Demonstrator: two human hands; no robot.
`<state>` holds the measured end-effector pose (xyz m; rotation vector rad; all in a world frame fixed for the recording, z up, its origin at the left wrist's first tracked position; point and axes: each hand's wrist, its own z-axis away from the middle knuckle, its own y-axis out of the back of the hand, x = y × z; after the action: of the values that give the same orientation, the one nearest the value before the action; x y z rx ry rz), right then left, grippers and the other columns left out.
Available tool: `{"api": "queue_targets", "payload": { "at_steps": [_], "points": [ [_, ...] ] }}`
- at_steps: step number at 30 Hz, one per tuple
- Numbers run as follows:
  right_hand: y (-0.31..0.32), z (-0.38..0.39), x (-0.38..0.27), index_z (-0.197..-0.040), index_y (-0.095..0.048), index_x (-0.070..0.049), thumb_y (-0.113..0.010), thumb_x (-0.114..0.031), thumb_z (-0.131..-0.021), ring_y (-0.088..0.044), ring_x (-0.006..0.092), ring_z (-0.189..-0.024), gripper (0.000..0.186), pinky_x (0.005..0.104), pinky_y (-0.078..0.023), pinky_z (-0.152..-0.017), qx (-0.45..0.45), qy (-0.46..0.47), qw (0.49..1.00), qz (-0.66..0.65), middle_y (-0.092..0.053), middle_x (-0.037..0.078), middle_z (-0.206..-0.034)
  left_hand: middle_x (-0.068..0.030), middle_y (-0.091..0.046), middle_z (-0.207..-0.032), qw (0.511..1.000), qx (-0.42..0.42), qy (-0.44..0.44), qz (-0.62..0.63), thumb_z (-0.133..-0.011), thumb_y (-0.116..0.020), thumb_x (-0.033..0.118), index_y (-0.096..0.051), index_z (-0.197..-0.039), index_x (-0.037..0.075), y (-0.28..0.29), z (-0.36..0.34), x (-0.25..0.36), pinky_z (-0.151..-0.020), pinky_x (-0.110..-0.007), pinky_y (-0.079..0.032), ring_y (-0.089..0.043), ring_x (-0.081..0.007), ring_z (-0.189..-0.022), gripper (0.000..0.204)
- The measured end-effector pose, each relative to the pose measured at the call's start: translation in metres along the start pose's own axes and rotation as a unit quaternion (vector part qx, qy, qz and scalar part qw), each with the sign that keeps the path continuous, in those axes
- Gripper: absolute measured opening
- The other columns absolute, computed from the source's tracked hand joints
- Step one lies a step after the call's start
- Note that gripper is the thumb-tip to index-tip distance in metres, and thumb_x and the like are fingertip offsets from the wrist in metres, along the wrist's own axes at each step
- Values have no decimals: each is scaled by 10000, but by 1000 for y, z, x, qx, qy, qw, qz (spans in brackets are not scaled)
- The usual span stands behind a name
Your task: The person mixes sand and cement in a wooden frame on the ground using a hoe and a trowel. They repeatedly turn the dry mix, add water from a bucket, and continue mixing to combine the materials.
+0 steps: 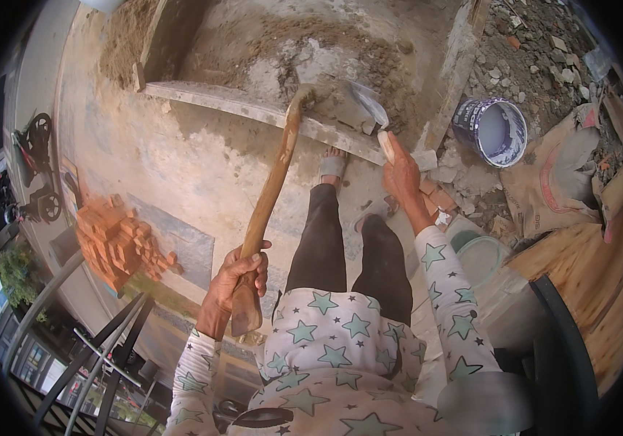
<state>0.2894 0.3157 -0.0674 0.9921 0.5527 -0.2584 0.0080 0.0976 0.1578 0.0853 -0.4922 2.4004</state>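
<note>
Hoe (275, 174) across plank edge (217, 101), broad floor (213, 163) leftward

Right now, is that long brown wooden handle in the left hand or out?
In: the left hand wraps around the handle near one end.

Single head-worn fisheye view, facing steeply down past the shirt (333, 356); left hand (236, 280) and right hand (403, 178) close, mid-frame; plank frame (224, 107) farther, up top; brick pile (111, 240) leftward; dark curved rim.
</note>
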Motion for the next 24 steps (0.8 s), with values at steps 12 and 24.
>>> {"api": "queue_targets", "payload": {
  "at_steps": [12, 24],
  "points": [
    [-60, -105, 13, -1467, -405, -276, -628, -58, -820, -643, 404, -898, 718, 476, -518, -798, -23, 75, 989, 127, -596, 211, -1055, -61, -505, -704, 999, 6, 38, 31, -746, -688, 40, -439, -1214, -36, 15, -7, -1, -425, -322, -534, -563, -166, -492, 536],
    [-79, -72, 44, -1470, -403, -282, -646, -12, -806, -653, 393, -899, 757, 473, -521, -803, -129, 74, 974, 169, -611, 199, -1044, -57, -487, -661, 998, 44, 48, 16, -708, -673, 64, -461, -1199, -63, 8, -10, 3, -410, -308, -508, -533, -163, -455, 549]
  ]
}}
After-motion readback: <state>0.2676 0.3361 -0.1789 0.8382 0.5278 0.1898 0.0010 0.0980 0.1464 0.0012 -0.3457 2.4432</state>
